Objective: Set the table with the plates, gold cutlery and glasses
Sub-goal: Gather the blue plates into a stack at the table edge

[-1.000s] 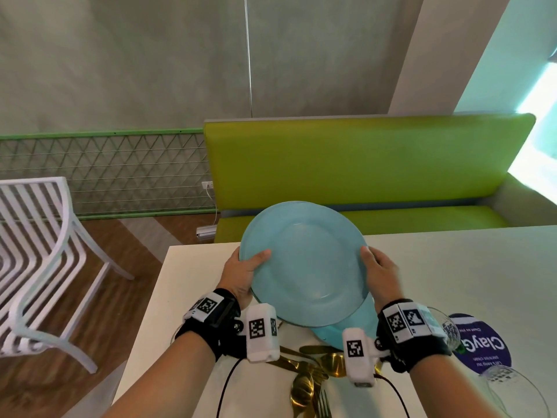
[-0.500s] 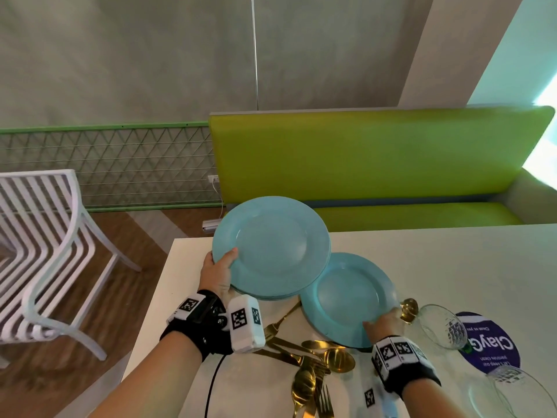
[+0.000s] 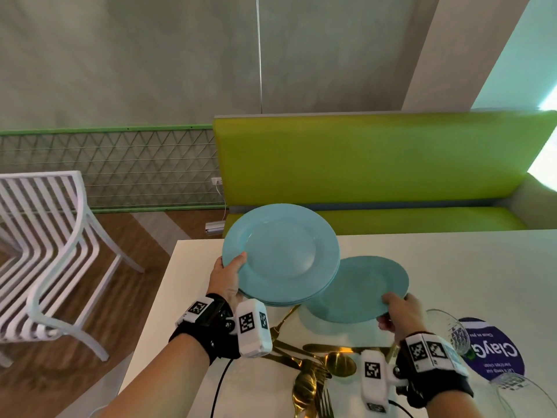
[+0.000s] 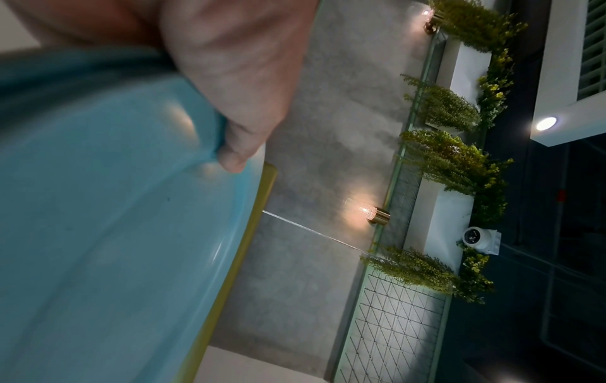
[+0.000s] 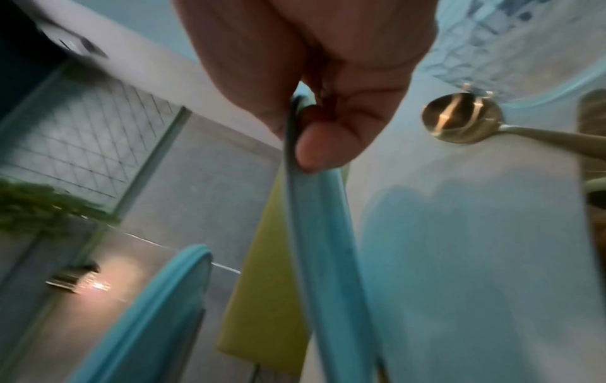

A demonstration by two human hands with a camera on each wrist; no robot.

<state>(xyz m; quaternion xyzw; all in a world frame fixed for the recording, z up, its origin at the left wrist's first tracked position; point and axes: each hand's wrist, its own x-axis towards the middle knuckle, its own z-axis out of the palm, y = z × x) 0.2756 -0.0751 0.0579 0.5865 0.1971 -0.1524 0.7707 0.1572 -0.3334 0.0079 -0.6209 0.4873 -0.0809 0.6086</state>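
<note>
Currently, head view: a stack of blue plates [image 3: 280,254] is held off the table [image 3: 452,260] by the left hand [image 3: 227,277], thumb on the top rim at centre frame, fingers under and hidden. A single blue plate [image 3: 358,289] is gripped at its near edge by the right hand [image 3: 398,312], just right of the stack and partly beneath it. Gold cutlery [image 3: 313,369] is piled at bottom centre; glasses [image 3: 449,327] are seen at lower right, one cut off by the frame edge.

Left wrist view: thumb is seen pressed on the stack's rim, upper left of frame. Plate count in the stack cannot be told.

Right wrist view: the plate rim is pinched between thumb and fingers [image 5: 328,145], top centre. A gold spoon [image 5: 462,121] is visible at right, a glass above it; picture is blurred.

Risks, judged: the stack is carried one-handed at its edge, so tilt could slide plates off. The single plate's rim could clip the stack's underside or the nearby glass. Whether the single plate touches the table cannot be told.
</note>
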